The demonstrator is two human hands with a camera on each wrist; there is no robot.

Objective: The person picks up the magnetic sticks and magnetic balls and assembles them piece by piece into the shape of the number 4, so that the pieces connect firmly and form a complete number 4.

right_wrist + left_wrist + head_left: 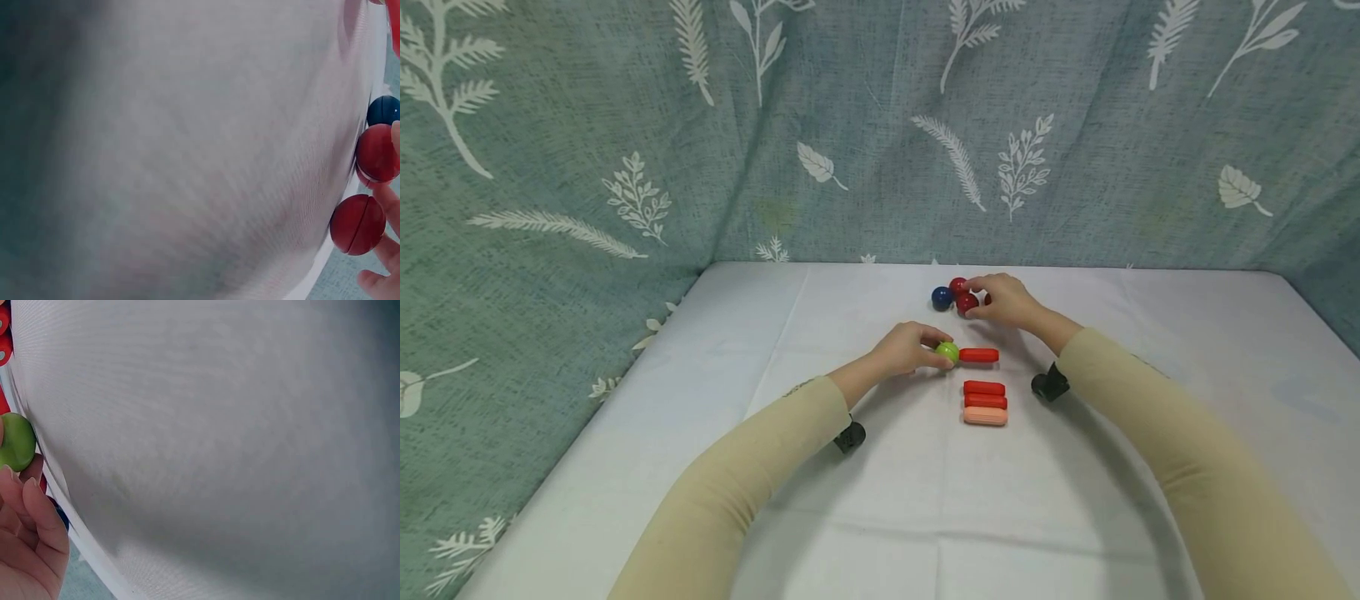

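On a counter [1037, 508] spread with white cloth, toward its far edge, a person's two hands work near each other. The left hand [910, 348] has its grip pinching a glossy lime-green ball [947, 353], thumb on the near side and fingers on the far side. Just right of that ball lies a short bright red rod [979, 356], parallel to the far edge – whether the two touch, I cannot tell. Nearer the counter's near edge, two more red rods [984, 388] [986, 402] and a ribbed peach-coloured rod [985, 416] lie side by side in a close stack.

The right hand [1009, 302], closer to the far edge, has its grip pinching a round dark red ball [967, 303] between thumb and fingers. Around it sit a shiny dark blue ball [942, 298] toward the left edge, a bright red ball [958, 285] nearest the far edge, and another dark red ball [358, 225] partly hidden by the hand. Beige sleeves [737, 475] reach in from the near edge – beyond the far edge hangs blue-green cloth [865, 92] printed with white leaves
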